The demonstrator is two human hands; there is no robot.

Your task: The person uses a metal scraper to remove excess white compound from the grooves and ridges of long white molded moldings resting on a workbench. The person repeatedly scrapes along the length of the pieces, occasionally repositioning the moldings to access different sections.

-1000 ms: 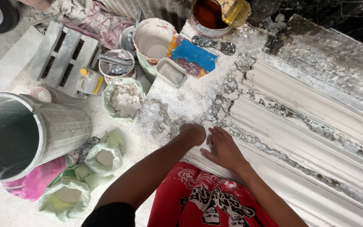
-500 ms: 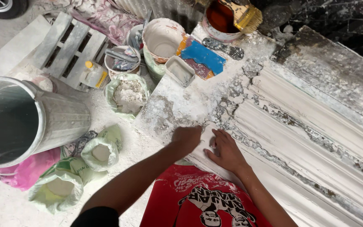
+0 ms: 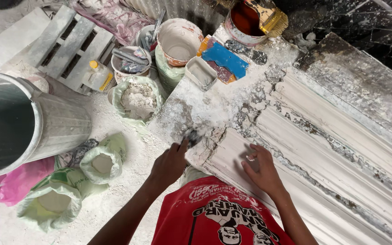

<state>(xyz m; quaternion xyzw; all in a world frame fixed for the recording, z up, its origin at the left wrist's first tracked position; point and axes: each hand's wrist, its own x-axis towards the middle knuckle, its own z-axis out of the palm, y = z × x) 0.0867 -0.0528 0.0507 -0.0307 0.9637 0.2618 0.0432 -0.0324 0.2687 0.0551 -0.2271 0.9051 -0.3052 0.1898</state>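
My left hand (image 3: 171, 163) is at the near end of a long white plaster moulding (image 3: 323, 149), its fingers closed on a small dark tool (image 3: 191, 135) that is blurred. The tool touches the crumbly, powder-covered end of the moulding. My right hand (image 3: 262, 170) lies flat on the moulding's smooth ribbed face, fingers apart, holding nothing. White plaster smears both hands. Below them is my red printed shirt (image 3: 218, 213).
A metal bin (image 3: 46, 122) stands at left, with a pink bag (image 3: 14, 181) and open sacks of white powder (image 3: 100, 163) beside it. Behind are a bag of plaster lumps (image 3: 137, 100), a white bucket (image 3: 178, 41), a small tub (image 3: 200, 72), a blue float (image 3: 225, 59), a can with a brush (image 3: 250, 18), and a pallet (image 3: 64, 45).
My left hand has drawn back a little to the left, and the dark tool now shows at its fingertips. My right hand has shifted slightly right along the moulding.
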